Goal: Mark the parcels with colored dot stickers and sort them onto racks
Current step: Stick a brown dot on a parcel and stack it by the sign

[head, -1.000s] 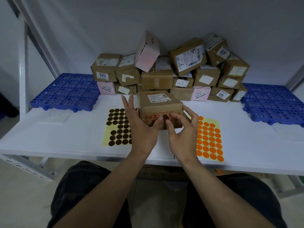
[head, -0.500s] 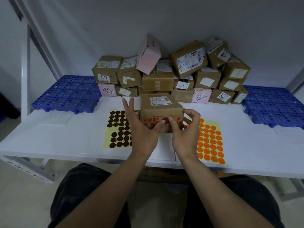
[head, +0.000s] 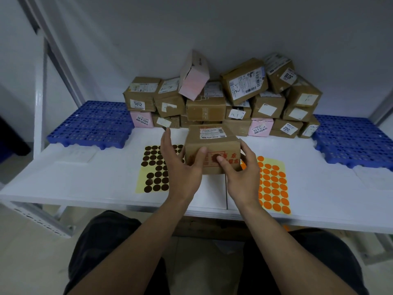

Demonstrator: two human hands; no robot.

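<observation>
Right hand [head: 242,177] now against parcel [head: 212,143] front

Plain grey wall [head: 212,28] at far side, dimly lit. White tabletop [head: 102,179] spans scene left to right, with seam in near edge around middle. White metal upright [head: 39,99] at left, grey diagonal brace [head: 60,56] beside it. Perforated white rail [head: 38,218] under near-left corner. Pale floor [head: 25,265] below.
</observation>
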